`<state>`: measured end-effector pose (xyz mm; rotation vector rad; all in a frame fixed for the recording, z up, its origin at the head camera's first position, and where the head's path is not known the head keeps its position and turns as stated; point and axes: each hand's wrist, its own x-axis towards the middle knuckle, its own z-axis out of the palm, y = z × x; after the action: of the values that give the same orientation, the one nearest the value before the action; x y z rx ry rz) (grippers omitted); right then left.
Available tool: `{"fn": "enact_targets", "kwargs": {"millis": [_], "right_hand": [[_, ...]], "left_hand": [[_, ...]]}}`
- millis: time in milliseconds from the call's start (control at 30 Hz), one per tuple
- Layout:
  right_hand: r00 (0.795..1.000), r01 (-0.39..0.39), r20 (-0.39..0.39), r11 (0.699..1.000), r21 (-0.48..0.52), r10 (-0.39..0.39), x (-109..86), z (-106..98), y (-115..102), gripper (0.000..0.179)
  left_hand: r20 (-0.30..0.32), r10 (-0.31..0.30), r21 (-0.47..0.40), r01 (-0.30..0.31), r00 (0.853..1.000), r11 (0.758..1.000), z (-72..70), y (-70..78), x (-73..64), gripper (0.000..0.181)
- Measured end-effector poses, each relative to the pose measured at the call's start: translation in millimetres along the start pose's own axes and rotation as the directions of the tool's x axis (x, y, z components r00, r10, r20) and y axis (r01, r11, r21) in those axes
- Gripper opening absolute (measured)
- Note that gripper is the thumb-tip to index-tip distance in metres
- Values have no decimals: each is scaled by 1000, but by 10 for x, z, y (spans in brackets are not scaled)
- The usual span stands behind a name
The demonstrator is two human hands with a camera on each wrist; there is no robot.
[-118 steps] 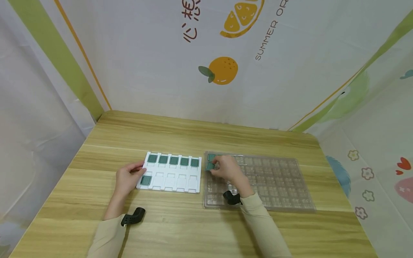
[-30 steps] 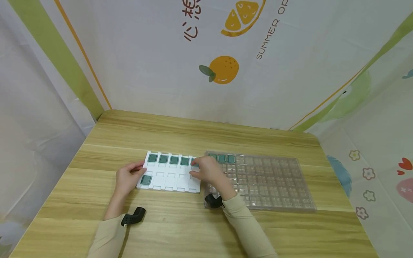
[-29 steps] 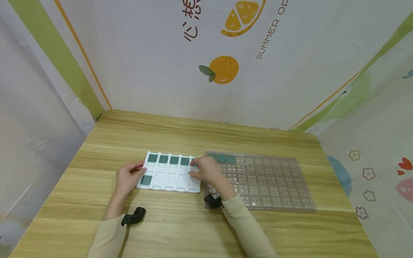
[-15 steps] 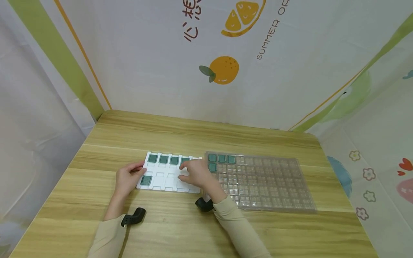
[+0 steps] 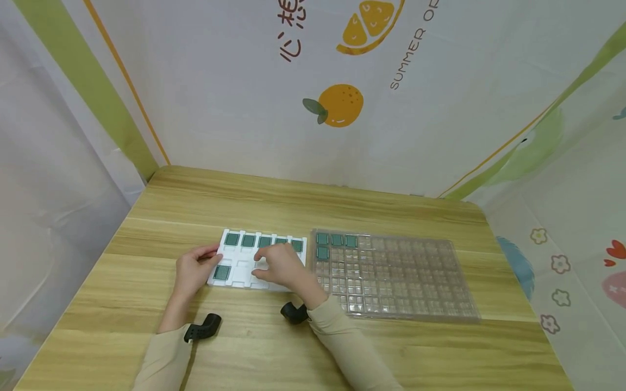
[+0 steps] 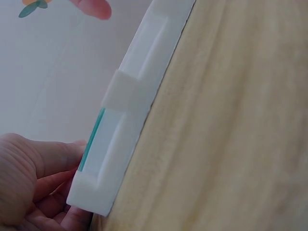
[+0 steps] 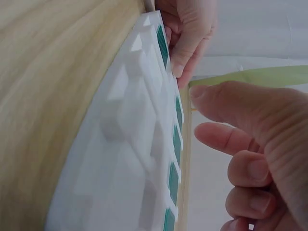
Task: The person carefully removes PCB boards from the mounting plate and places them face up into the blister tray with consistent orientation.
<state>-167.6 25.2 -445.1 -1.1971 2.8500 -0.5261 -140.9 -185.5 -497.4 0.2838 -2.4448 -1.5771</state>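
Observation:
In the head view a white tray lies on the table, with a row of green square chips along its far side and one chip at its near left corner. My left hand grips the tray's left edge between thumb and fingers. Over the tray's middle hovers my right hand, which partly hides the far row. The right wrist view shows its thumb and index finger apart, nothing between them, the other fingers loosely bent. The left wrist view shows the left thumb at the tray's edge.
A clear plastic tray with many small pockets lies right of the white one. Three green chips fill its far left pockets, with another chip just below. Printed curtains hang behind the table.
My right hand has left the clear tray, where a chip now shows in the second row, and has moved left over the white tray. My left hand has stayed put.

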Motion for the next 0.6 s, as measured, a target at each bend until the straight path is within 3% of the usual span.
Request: {"fn": "enact_targets", "kwargs": {"millis": [200,600], "right_hand": [[1000,11,22,1000,-14,-11,83,85,-96,25],[999,42,-15,995,-90,-44,231,251,-263,28]], "left_hand": [[9,-11,-14,11,1000,1000,-5,7,-1,24],[20,-1,-5,1,1000,1000,-11,-4,9,24]]}}
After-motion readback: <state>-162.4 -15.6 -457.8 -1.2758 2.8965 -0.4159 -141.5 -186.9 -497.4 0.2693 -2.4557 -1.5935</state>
